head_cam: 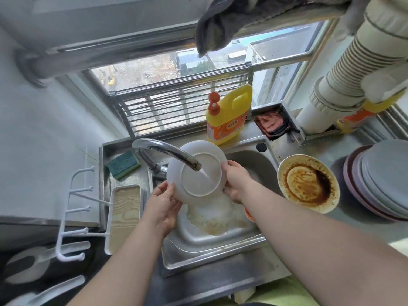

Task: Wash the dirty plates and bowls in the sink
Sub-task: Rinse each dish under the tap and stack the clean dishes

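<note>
Head view, detergent bottle (227,120) label illegible

An orange dish (249,214) (mostly hidden) peeks under the right forearm (287,219).

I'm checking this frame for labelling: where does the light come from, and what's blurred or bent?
Head view: daylight enters through the window; wide-angle distortion bends the pipe and frame edges; the white plate, both hands and the dirty plate are sharp; the bottom-left corner is blurred.

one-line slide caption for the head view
Both hands hold a white plate under the running faucet; a dirty plate waits beside the sink.
</note>
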`<action>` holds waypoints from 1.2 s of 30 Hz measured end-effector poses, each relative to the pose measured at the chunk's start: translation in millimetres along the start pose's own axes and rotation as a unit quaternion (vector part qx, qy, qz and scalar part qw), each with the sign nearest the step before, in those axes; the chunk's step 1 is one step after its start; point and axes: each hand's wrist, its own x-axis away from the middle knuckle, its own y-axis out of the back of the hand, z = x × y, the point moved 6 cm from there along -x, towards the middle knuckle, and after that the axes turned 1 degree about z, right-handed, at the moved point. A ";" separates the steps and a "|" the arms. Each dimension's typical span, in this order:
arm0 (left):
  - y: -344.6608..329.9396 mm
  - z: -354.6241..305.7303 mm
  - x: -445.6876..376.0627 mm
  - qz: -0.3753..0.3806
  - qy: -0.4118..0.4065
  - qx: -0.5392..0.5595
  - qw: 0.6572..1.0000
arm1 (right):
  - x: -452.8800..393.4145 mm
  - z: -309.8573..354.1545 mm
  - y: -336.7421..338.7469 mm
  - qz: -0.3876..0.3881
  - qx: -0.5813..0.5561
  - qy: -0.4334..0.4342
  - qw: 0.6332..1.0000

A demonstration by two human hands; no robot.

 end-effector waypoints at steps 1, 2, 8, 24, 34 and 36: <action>1.5 -4.4 1.2 0.002 -0.009 -0.006 1.000 | -1.0 -1.9 -5.6 0.004 -0.009 -0.006 1.000; 3.6 -9.2 2.8 0.002 -0.017 -0.011 1.000 | -0.4 -3.7 -11.0 0.004 -0.011 -0.014 1.000; 25.0 -28.1 9.9 0.003 -0.049 -0.042 0.998 | 7.2 -31.7 -32.0 -0.014 0.037 -0.103 0.994; 26.1 22.1 10.1 0.033 0.049 -0.102 0.993 | 10.3 -61.6 21.1 -0.030 0.171 -0.058 0.983; -10.8 52.5 14.6 0.055 0.117 -0.186 0.974 | 27.9 -26.4 85.7 -0.124 0.296 0.033 0.947; -12.1 57.0 18.2 0.061 0.133 -0.198 0.969 | 37.8 -20.2 90.3 -0.133 0.317 0.034 0.938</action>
